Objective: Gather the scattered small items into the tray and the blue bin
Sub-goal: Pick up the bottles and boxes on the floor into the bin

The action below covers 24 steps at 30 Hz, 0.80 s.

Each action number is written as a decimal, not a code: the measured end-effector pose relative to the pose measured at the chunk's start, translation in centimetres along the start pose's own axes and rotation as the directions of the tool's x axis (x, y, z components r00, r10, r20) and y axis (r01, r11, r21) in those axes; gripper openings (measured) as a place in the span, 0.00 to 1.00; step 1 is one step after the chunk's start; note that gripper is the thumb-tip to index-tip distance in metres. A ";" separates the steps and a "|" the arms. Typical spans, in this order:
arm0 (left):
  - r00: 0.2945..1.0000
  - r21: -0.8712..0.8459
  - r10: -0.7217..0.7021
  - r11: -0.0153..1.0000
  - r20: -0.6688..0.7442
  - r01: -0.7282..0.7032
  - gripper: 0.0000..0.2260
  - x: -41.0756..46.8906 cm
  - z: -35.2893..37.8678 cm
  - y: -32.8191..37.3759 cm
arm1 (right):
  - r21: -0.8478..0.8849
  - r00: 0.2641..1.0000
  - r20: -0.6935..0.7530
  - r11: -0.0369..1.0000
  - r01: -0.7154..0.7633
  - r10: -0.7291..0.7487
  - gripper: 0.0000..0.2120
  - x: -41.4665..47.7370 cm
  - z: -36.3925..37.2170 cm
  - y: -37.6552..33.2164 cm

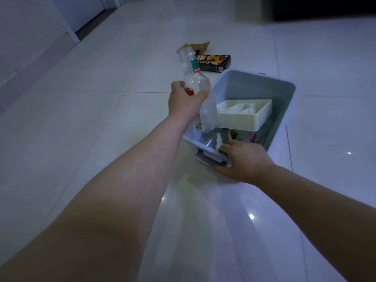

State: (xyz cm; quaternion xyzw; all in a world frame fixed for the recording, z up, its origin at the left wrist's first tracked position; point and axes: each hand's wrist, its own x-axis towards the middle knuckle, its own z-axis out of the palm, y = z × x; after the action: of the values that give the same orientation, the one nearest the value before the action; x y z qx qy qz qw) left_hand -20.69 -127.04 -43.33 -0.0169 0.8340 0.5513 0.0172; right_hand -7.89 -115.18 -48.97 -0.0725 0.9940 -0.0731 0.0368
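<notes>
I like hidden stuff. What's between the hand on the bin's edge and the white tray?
In the head view, small blurry items lie in the blue bin between the right hand and the white tray.

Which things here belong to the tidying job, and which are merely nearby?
Job: left hand gripping clear bottle; right hand holding blue bin; cream tray inside it; dark box and brown wrapper, not yet gathered.
Merely nearby: tiled floor, white door frame, dark furniture.
</notes>
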 end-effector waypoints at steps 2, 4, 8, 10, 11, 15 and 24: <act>0.998 0.062 -0.030 0.998 0.059 0.027 0.30 -0.2 0.8 -1.1 | -0.003 1.000 0.001 1.000 0.004 -0.004 0.23 -0.1 0.0 0.4; 0.994 0.213 -0.049 0.977 0.096 0.027 0.28 -0.3 1.2 -2.5 | 0.009 1.000 -0.006 1.000 0.015 -0.014 0.22 -0.2 0.0 0.6; 0.994 0.402 -0.027 0.915 0.110 -0.019 0.34 0.0 1.3 -4.4 | 0.017 0.999 -0.002 0.999 0.037 -0.037 0.24 -0.2 0.2 0.4; 0.997 0.407 0.015 0.912 0.079 -0.046 0.32 0.2 1.1 -4.7 | 0.025 0.999 -0.001 0.999 0.035 -0.035 0.23 -0.2 0.3 0.3; 0.999 0.402 0.044 0.914 0.030 -0.052 0.28 0.2 0.7 -4.8 | 0.027 0.999 -0.003 0.999 0.034 -0.034 0.23 -0.1 0.3 0.2; 0.971 0.417 0.080 0.909 -0.224 0.021 0.13 0.2 -2.6 -6.7 | 0.018 0.999 -0.031 1.000 0.014 -0.013 0.19 0.8 0.9 -0.5; 0.891 0.642 -0.333 0.617 -0.309 0.454 0.14 -2.8 -12.4 -15.8 | 0.035 0.990 -0.140 0.999 -0.012 0.016 0.26 2.5 1.7 -2.2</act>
State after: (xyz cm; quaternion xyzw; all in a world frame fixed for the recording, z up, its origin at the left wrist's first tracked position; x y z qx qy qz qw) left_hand -17.26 -144.61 -52.85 -0.2360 0.9531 0.1732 0.0762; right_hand -9.92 -117.98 -50.51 -0.0596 0.9932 -0.0945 -0.0313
